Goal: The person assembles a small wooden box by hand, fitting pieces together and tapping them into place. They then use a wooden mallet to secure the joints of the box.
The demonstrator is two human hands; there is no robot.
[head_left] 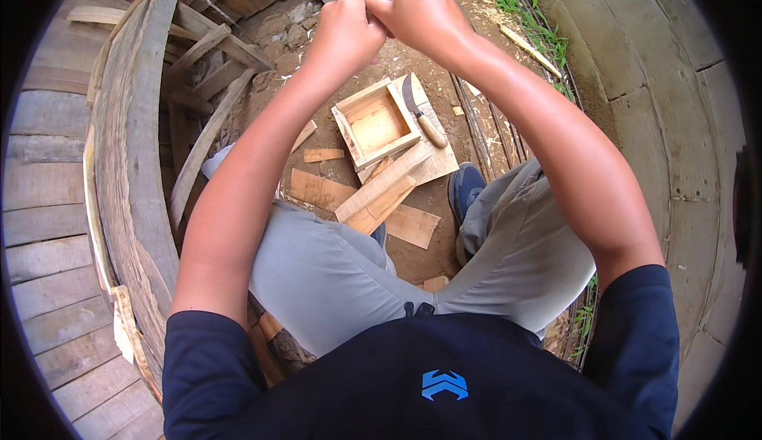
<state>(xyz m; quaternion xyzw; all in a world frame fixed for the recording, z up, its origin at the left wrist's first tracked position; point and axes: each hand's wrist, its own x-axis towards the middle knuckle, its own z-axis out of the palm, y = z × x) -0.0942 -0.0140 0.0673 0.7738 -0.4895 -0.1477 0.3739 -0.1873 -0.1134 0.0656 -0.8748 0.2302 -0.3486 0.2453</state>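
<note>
Both arms reach out to the top of the head view, where my hands meet. My left hand point(347, 28) is closed, its fingers pressed against the right one. My right hand point(418, 9) is curled into a fist beside it. Whatever the fingers may hold is hidden. Below them, on the ground, an open wooden box point(379, 122) rests on a flat board point(444, 162). A knife point(423, 114) with a curved dark blade and wooden handle lies on that board, along the box's right side.
Loose wooden slats point(385, 182) lie crossed between my feet, next to a wider plank point(321, 190). Stacked weathered timber point(143, 122) stands on the left. A wall of large panels point(683, 122) rises on the right, with grass point(548, 39) and wood shavings along its foot.
</note>
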